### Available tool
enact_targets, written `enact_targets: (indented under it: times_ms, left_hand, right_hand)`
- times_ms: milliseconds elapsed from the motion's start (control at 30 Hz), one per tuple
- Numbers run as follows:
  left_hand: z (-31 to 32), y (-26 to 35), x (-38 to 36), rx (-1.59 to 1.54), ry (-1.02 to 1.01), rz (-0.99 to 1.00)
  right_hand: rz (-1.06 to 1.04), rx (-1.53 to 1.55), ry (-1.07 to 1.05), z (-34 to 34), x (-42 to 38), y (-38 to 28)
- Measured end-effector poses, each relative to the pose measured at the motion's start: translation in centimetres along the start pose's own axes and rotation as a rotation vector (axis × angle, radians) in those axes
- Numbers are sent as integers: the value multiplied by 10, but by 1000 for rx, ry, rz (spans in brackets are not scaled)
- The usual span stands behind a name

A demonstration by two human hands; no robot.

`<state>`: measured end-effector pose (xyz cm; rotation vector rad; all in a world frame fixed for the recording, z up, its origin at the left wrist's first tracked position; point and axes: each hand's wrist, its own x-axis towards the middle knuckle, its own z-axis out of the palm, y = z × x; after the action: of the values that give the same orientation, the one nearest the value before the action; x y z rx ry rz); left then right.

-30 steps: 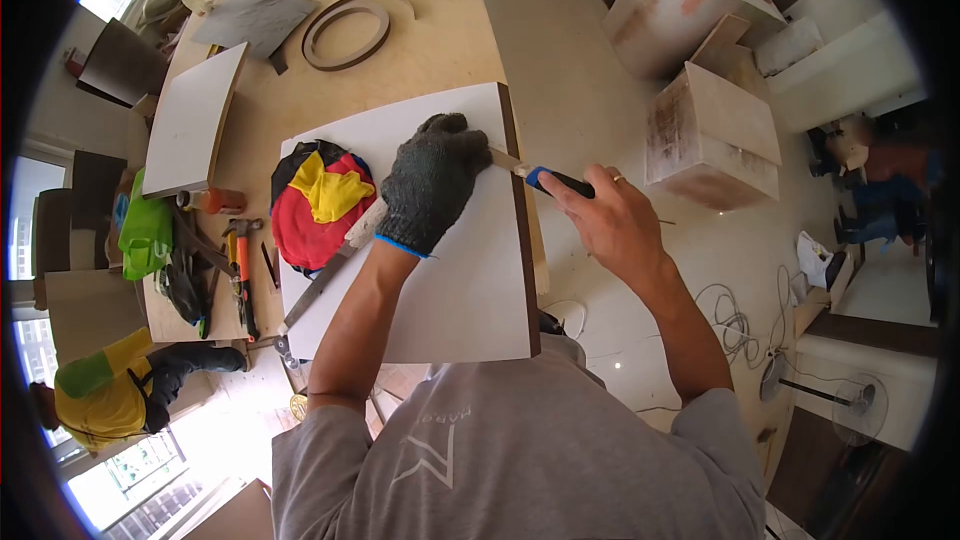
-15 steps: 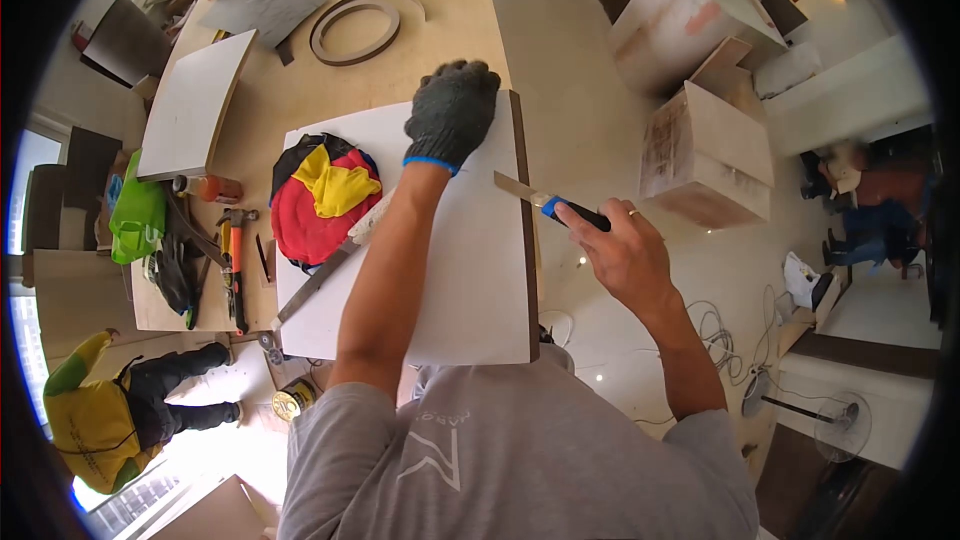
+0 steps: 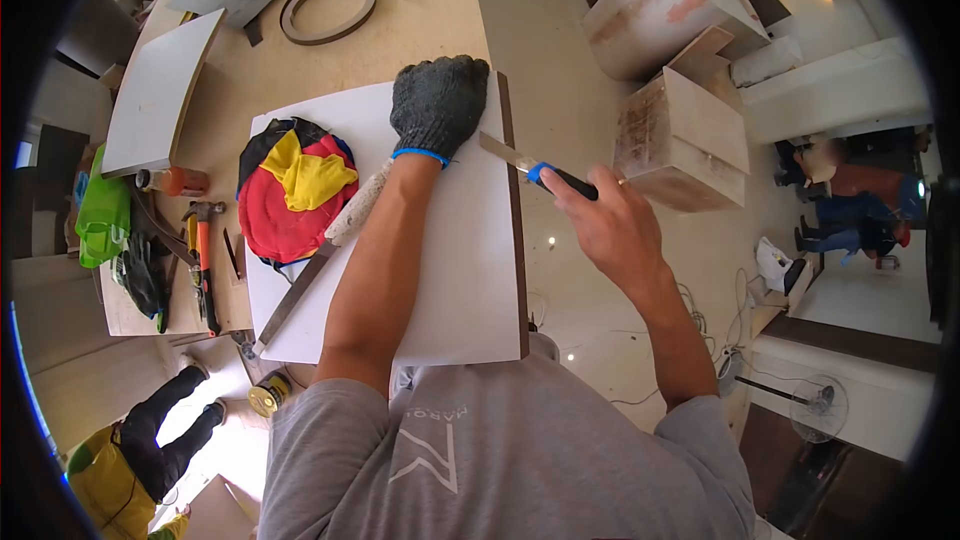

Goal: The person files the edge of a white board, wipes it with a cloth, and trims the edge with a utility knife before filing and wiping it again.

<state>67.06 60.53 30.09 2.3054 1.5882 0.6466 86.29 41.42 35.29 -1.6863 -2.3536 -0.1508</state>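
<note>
A white panel (image 3: 455,270) with a dark edge strip (image 3: 512,190) along its right side lies on the wooden table. My left hand (image 3: 438,108), in a dark knitted glove, is closed over the panel's far right corner; its fingertips are hidden. My bare right hand (image 3: 612,225) grips a blue and black utility knife (image 3: 562,181). The knife's blade lies over the panel's right edge, close to the glove; contact is unclear. Left of my forearm are a red, black and yellow cloth bundle (image 3: 290,202) and a long flat blade with a wrapped handle (image 3: 297,292).
On the table (image 3: 300,75) are a coil of edging (image 3: 328,5), another white panel (image 3: 165,95), a hammer (image 3: 205,265), an orange bottle (image 3: 172,181) and a green bag (image 3: 103,220). Boxes (image 3: 680,140) stand right. A person in yellow (image 3: 115,480) is lower left; others are far right.
The view has shifted, moving the table and panel slightly left and up. The knife's blade has moved from beside the panel's edge to over it. Lower left, the person has moved lower.
</note>
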Motion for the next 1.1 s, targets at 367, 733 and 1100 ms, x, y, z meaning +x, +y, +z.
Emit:
enact_targets:
  times_ms: [367,733,1100]
  left_hand:
    - [8,-8,2,-6,11,17]
    - [3,-5,2,-10,-15,-21]
    - [1,-7,1,-332,111,-242]
  right_hand:
    - [-4,-18,24,5,0,-3]
    - [92,232,139,17,12,16]
    - [719,1377,-384,46,82,66]
